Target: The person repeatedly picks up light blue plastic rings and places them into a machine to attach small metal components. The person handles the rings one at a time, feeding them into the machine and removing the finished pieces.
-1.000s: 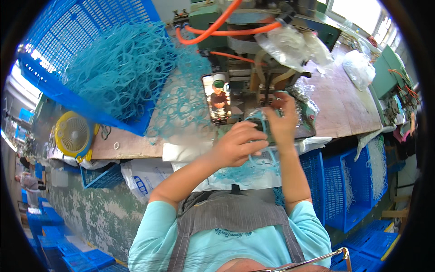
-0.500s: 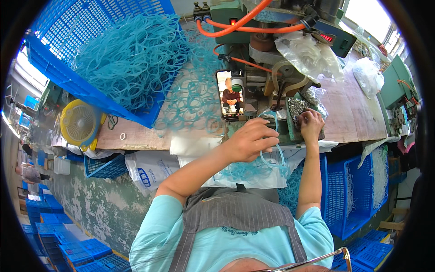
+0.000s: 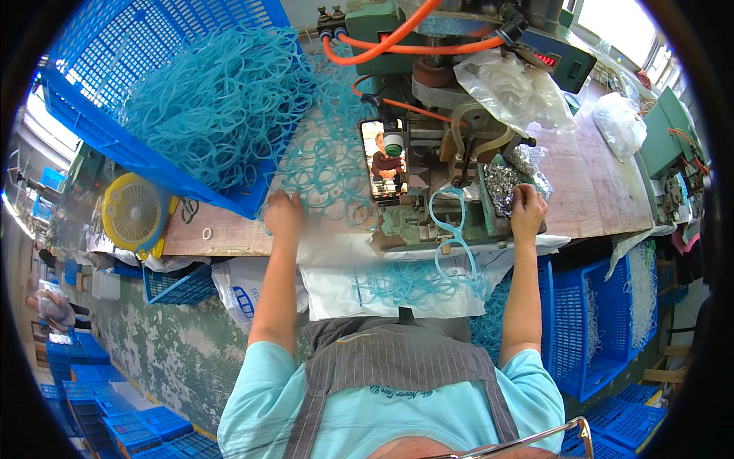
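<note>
My left hand [image 3: 284, 215] is over the near part of the table, by the corner of a big blue crate and beside scattered teal plastic loops [image 3: 329, 172]. It is blurred, and its fingertips are hard to make out. At the metal tray [image 3: 492, 220] of small shiny metal pieces [image 3: 501, 187], my right hand [image 3: 527, 214] has its fingers pinched together; what they hold, if anything, is too small to tell. Between my hands, a light-blue looped strap [image 3: 447, 222] hangs from the front of a green bench machine [image 3: 413, 237], touched by neither hand.
The blue crate [image 3: 164, 172] at left is heaped with teal loops. A phone [image 3: 384, 161] stands before the machine, under orange hoses [image 3: 428, 50]. A yellow fan [image 3: 136, 210] and scissors [image 3: 189, 209] lie left. More loops rest on white cloth [image 3: 325, 298] over my lap; blue crates [image 3: 569, 329] stand right.
My left hand has left the strap at the machine and swung left to the scattered loops. The strap now hangs by itself. My right hand stays at the tray of metal pieces.
</note>
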Available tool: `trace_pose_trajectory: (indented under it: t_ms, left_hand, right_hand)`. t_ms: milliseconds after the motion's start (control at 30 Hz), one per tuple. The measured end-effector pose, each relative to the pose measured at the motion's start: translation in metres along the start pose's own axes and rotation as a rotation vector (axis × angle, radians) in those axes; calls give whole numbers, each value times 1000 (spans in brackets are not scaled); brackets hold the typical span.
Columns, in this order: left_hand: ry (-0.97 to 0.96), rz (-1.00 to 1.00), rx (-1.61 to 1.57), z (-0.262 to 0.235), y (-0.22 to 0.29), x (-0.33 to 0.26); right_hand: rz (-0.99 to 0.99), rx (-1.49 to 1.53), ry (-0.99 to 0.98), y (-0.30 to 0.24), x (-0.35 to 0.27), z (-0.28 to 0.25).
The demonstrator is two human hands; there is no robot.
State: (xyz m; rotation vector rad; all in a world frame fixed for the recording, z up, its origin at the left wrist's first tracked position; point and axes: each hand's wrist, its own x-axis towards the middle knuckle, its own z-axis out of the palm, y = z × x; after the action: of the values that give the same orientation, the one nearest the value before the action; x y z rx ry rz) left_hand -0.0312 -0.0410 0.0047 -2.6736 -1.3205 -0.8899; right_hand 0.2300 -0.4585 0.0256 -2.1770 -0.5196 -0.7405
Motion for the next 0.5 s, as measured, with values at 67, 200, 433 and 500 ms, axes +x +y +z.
trace_pose_trajectory:
  t_ms: [67,200,433,500]
  left_hand:
    - [-192,-69,93,7,-13,4]
    - [-374,-91,41,9,-16,8]
    - [-275,-72,-81,21,-15,1]
    - [-240,-138,-292,18,-9,0]
  right_hand:
    - [40,7,-3,0,0,0]
    - [21,-13,-12,-2,-2,-2]
    - [-22,-48,-10,2,-3,-1]
    - [14,-26,-18,-1,-2,0]
